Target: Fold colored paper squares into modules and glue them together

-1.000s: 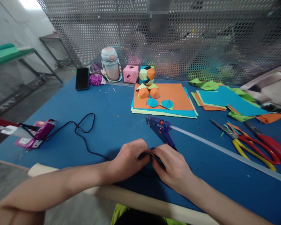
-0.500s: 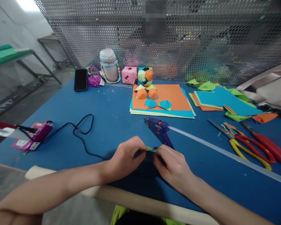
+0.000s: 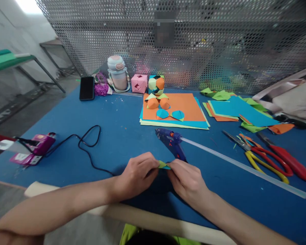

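Between both hands is a small folded paper piece [image 3: 164, 165], green on top with blue along its lower edge. My left hand [image 3: 140, 175] pinches its left end, and my right hand [image 3: 186, 177] pinches the right end; the fingertips hide much of it. Just beyond the right hand lies a dark blue glue gun [image 3: 171, 143] with a long clear glue stick [image 3: 234, 164] running out of its back to the right. Farther off, folded orange and blue paper pieces [image 3: 158, 102] rest on a stack of coloured sheets [image 3: 188, 107].
Scissors [image 3: 255, 153] and a red-handled tool [image 3: 293, 163] lie at right, near more coloured paper [image 3: 244, 109]. Along the back stand a bottle [image 3: 118, 75], a pink paper cube [image 3: 139, 83] and a phone [image 3: 87, 88]. A black cord [image 3: 89, 145] runs from the purple power strip [image 3: 38, 148].
The paper piece has tilted slightly, showing more of its green face between the fingers. Both hands keep their pinch. The whole view has shifted a little.
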`<state>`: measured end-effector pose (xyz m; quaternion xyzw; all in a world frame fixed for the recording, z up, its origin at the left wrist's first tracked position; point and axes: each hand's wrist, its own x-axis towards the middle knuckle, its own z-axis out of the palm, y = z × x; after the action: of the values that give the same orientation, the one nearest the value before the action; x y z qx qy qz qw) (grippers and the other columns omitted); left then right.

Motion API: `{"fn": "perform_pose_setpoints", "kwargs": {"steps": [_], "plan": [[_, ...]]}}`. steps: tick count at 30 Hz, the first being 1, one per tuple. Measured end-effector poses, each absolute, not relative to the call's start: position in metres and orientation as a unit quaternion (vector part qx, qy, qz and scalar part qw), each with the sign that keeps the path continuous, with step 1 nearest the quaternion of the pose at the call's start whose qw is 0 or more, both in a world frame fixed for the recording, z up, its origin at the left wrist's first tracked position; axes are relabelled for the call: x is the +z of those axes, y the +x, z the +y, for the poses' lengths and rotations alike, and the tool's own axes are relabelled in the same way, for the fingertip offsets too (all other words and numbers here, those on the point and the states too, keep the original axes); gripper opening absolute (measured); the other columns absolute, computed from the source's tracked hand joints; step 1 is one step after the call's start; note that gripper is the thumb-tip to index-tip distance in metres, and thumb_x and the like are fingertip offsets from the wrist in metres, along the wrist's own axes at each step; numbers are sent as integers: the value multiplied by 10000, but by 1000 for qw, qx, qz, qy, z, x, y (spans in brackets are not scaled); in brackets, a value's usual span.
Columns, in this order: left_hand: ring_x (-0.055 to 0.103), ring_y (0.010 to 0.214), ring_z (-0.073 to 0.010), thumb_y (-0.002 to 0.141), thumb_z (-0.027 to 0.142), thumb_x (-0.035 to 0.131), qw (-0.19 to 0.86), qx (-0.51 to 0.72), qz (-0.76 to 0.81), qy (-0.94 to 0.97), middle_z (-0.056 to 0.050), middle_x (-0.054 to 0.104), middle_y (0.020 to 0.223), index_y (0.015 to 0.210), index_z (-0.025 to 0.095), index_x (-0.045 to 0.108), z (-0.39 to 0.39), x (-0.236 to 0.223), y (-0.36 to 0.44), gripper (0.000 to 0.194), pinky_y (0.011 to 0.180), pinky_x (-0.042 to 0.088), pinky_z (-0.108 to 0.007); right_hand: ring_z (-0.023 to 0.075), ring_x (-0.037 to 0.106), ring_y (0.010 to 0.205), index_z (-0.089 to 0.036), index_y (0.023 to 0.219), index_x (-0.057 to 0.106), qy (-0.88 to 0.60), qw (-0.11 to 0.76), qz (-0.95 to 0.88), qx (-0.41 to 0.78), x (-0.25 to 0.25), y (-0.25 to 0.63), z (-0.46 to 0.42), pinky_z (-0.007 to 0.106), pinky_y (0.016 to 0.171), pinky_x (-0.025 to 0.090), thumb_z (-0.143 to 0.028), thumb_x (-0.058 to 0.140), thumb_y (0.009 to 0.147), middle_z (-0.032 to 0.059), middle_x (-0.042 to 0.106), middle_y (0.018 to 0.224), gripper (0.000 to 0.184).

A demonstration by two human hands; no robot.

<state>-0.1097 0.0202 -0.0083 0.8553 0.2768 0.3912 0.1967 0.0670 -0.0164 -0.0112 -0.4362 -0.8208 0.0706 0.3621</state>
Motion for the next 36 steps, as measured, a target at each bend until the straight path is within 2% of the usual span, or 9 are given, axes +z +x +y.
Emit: {"fn": "perform_pose_setpoints", "kwargs": {"steps": [14, 20, 22, 26, 31, 36], "plan": [[620, 710, -121, 782, 45, 535, 196, 426, 245, 849, -37, 658, 738, 862, 163, 598, 23, -9, -110, 156, 655, 503, -217, 129, 453, 528, -152, 723, 565, -442, 356, -821, 60, -13, 68, -17, 259, 505, 346, -84, 415, 879, 23, 508, 582, 227], [630, 703, -124, 767, 39, 569, 175, 453, 234, 842, -52, 668, 737, 833, 144, 596, 30, -7, -110, 127, 645, 518, -217, 135, 501, 582, -147, 784, 573, -455, 340, -819, 78, -12, 68, -15, 246, 537, 387, -219, 470, 895, 43, 554, 636, 168], [632, 696, -125, 769, 47, 571, 169, 464, 233, 838, -54, 670, 733, 821, 143, 596, 30, -6, -110, 112, 639, 524, -218, 135, 505, 591, -153, 782, 563, -456, 343, -817, 82, -13, 68, -15, 246, 550, 391, -211, 468, 890, 41, 556, 639, 155], [638, 735, -128, 783, 99, 588, 184, 437, 252, 844, -55, 675, 768, 846, 145, 608, 29, -2, -109, 80, 670, 534, -220, 118, 448, 537, -176, 687, 510, -456, 347, -817, 68, -15, 70, -15, 240, 521, 344, -112, 408, 886, 9, 491, 575, 232], [642, 870, -160, 769, 153, 620, 194, 392, 303, 847, -98, 682, 932, 1025, 122, 594, 28, -1, -109, 259, 778, 542, -263, 112, 423, 529, -186, 642, 461, -459, 354, -812, 72, -16, 72, -14, 243, 527, 325, -120, 415, 888, -6, 450, 566, 259], [659, 881, -150, 817, 104, 534, 204, 405, 277, 847, -86, 709, 926, 958, 126, 639, 29, -6, -109, 177, 815, 539, -262, 107, 397, 523, -189, 623, 431, -464, 353, -808, 84, -19, 72, -14, 249, 531, 314, -135, 413, 896, -17, 416, 565, 279]]}}
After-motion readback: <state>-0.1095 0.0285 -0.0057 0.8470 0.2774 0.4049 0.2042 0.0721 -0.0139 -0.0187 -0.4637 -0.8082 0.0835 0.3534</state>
